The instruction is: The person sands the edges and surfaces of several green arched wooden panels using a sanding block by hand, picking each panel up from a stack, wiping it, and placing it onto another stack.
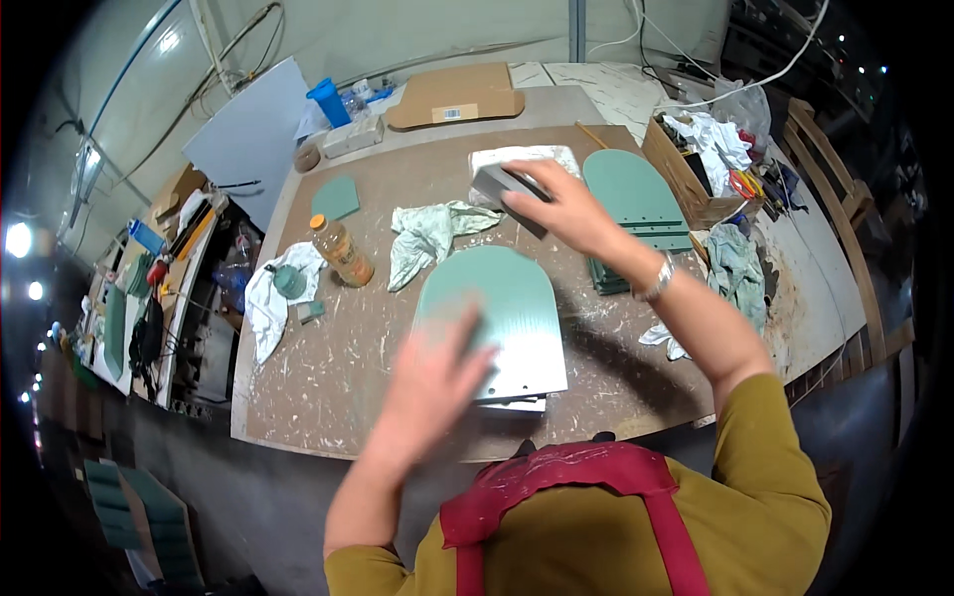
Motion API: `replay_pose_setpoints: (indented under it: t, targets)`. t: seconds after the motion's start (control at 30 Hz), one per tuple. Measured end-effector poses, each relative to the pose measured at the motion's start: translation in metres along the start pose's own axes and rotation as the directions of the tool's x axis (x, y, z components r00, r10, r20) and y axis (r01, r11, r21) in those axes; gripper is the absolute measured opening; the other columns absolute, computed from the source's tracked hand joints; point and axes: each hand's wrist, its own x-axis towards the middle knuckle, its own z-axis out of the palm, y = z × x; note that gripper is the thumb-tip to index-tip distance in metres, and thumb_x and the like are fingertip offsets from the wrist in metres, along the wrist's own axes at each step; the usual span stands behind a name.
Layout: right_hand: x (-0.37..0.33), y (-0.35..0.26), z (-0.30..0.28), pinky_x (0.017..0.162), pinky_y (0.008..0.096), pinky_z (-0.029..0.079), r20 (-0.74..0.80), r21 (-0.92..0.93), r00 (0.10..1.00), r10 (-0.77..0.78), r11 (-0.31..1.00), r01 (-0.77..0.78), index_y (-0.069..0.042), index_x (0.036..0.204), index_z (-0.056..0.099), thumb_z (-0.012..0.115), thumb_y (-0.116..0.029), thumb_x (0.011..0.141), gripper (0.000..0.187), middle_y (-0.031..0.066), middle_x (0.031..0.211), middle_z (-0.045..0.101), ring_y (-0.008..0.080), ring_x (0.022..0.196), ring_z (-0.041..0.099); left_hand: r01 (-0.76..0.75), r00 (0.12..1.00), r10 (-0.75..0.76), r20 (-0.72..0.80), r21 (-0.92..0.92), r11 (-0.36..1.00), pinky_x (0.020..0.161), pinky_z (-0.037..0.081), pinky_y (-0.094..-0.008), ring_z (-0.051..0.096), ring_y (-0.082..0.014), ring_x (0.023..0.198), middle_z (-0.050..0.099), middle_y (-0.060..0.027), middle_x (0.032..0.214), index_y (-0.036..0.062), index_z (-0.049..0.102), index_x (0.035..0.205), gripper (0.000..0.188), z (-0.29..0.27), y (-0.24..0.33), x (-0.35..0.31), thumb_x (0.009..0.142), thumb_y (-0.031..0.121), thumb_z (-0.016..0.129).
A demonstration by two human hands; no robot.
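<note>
A green panel (492,298) with a rounded top and small holes near its straight lower edge lies in front of me, on top of other pieces. Over its left side hovers or rests my left hand (429,372), blurred by motion, its fingers apart and nothing seen in them. My right hand (564,204) grips a grey sanding block (505,187), tilted above the far end of the panel. Just behind the block is a folded white cloth (542,156). A crumpled pale green rag (429,236) lies beyond the panel, to its left.
Several similar green panels (628,187) are stacked at the right, near a cardboard box (686,177) of rags and tools. Left of the panel stand an orange-capped bottle (343,253) and a small green pot (288,281) on a white cloth. Flat cardboard (452,91) lies at the back.
</note>
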Motion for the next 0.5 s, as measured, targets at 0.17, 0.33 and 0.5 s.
replay_pose_setpoints:
  t: [0.17, 0.33, 0.5]
  targets:
    - [-0.074, 0.016, 0.008, 0.099, 0.0329, 0.046, -0.032, 0.447, 0.969, 0.247, 0.87, -0.207, -0.001, 0.139, 0.051, 0.062, -0.035, 0.096, 0.055, 0.0152, 0.134, 0.054, 0.022, 0.117, 0.055, 0.27, 0.961, -0.259, 0.093, -0.14, 0.953, 0.098, 0.045, -0.0408, 0.061, -0.0316, 0.11, 0.064, -0.0238, 0.117, -0.0065, 0.055, 0.127, 0.057, 0.0, -0.075, 0.055, 0.089, 0.033, 0.07]
    - [-0.125, 0.02, 0.032, 0.1, 0.0292, 0.043, -0.02, 0.637, 0.953, 0.303, 0.738, -0.221, 0.0, 0.136, 0.051, 0.058, -0.028, 0.1, 0.047, 0.0102, 0.13, 0.056, 0.016, 0.117, 0.053, 0.38, 0.923, -0.352, 0.153, -0.501, 0.778, 0.083, 0.049, -0.0288, 0.061, -0.0138, 0.093, 0.067, -0.0091, 0.102, -0.0059, 0.06, 0.119, 0.044, 0.008, -0.093, 0.064, 0.095, 0.03, 0.065]
    - [-0.137, 0.014, 0.029, 0.099, 0.0281, 0.044, 0.008, 0.781, 0.911, 0.412, 0.566, -0.263, 0.0, 0.136, 0.052, 0.058, -0.026, 0.1, 0.045, 0.0084, 0.127, 0.058, 0.0148, 0.113, 0.054, 0.474, 0.84, -0.518, 0.165, -0.688, 0.549, 0.078, 0.048, -0.0256, 0.06, -0.0107, 0.087, 0.065, -0.0031, 0.098, -0.0009, 0.063, 0.112, 0.031, 0.012, -0.104, 0.07, 0.098, 0.026, 0.061]
